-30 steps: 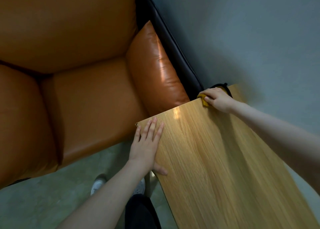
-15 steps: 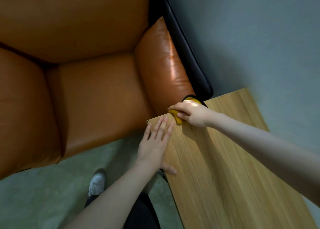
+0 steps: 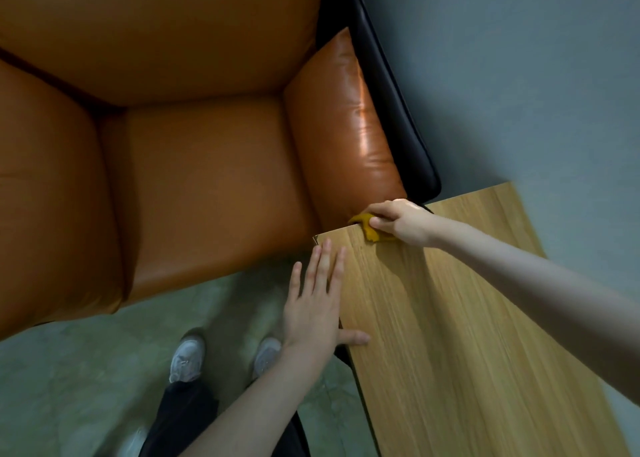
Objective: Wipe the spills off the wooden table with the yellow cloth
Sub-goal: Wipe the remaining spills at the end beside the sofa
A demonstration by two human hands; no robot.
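Note:
The wooden table (image 3: 460,335) runs from the lower right up to a corner near the frame's middle. My right hand (image 3: 398,219) grips the bunched yellow cloth (image 3: 369,228) at the table's far edge, close to that corner, where the cloth hangs partly over the edge. My left hand (image 3: 317,304) lies flat with straight fingers along the table's left edge, the thumb resting on the top. No spill is visible on the wood.
An orange leather sofa (image 3: 194,166) fills the upper left, its armrest (image 3: 349,127) right against the table's far edge. A grey wall (image 3: 519,76) stands behind. My white shoes (image 3: 187,356) stand on the greenish floor beside the table.
My right hand has slid the cloth leftward along the table's far edge, from the far corner towards the near-left corner. My left hand has stayed flat on the table's left edge.

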